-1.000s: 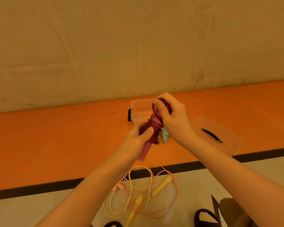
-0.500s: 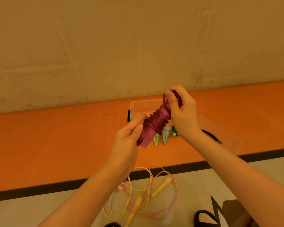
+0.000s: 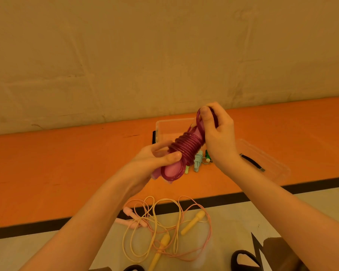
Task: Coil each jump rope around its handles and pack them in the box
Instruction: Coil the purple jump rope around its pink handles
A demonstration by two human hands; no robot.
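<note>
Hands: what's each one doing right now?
Left hand: grips the lower end of the maroon jump rope bundle.
Right hand: pinches its end loop.

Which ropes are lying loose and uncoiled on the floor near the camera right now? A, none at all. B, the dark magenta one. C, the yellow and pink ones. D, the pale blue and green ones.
C: the yellow rope and the pink rope lie tangled on the floor, while the magenta rope is coiled on its handles between the left hand and the right hand.
</note>
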